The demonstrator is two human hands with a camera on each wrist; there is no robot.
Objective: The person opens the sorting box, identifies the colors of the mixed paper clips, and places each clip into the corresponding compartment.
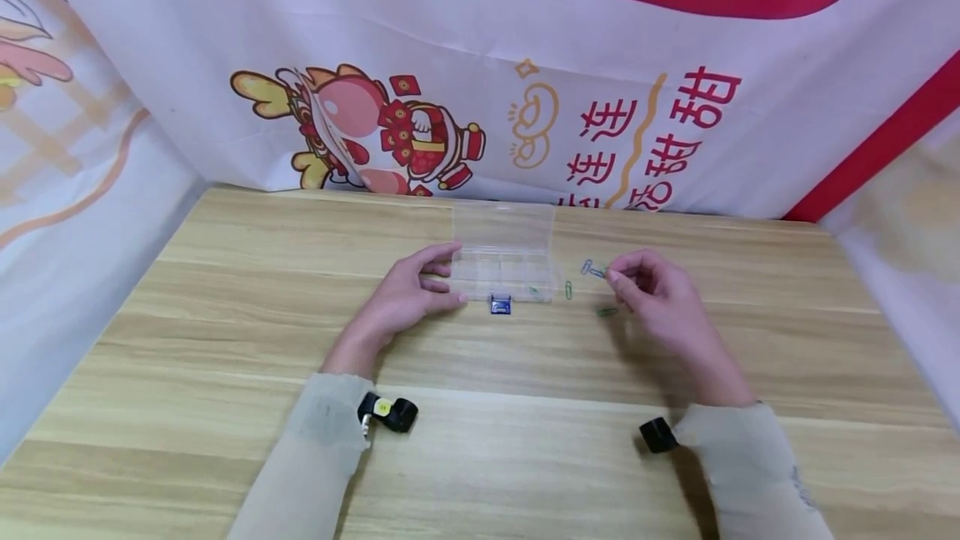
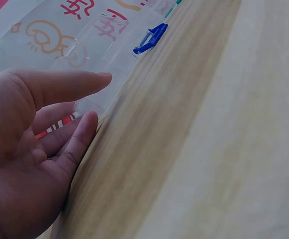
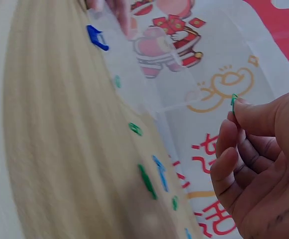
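One green clip (image 3: 234,105) is pinched in the right hand (image 1: 660,298), loose clips (image 3: 147,182) just left of it, while the left hand (image 1: 408,290) grips the open box (image 1: 502,252) between them, so picking seems the current step, the next move probably calling for a leftward carry.

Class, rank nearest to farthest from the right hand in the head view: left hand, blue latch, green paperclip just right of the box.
1. Green paperclip, just right of the box
2. Blue latch, at its front
3. Left hand, at its left end
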